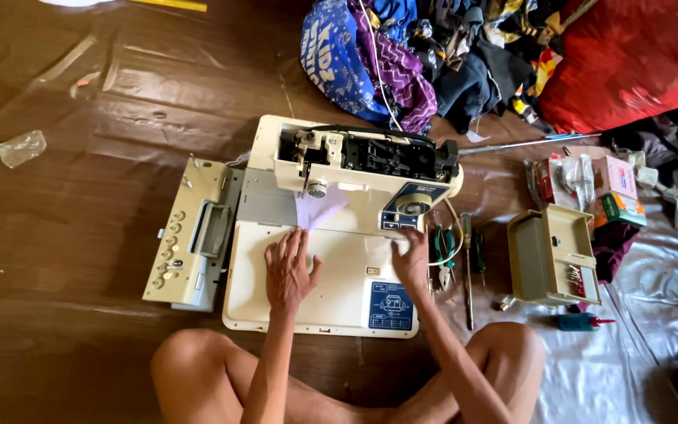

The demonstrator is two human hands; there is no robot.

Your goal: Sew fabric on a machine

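A cream sewing machine (339,228) sits in the centre of the frame on a brown floor (80,196), its top cover removed so the dark mechanism shows. The left hand (290,271) lies flat on the machine's white bed, fingers spread and pointing up the frame, gripping nothing; its fingertips reach a scrap of pale lilac fabric (319,208) lying under the needle area. The right hand (411,259) rests at the right edge of the bed, just below the blue control panel, fingers bent down; whether it grips anything cannot be told.

Just left of the machine lies the detached cover panel (190,235) with a handle and a row of small knobs. Just right of the right hand lie green-handled pliers (444,247) and a screwdriver (468,275). Further right, a beige accessory box (551,255) stands open, with a few small metal parts in its lower right compartment. A heap of clothes (433,55) and a red bag (629,59) fill the upper right.
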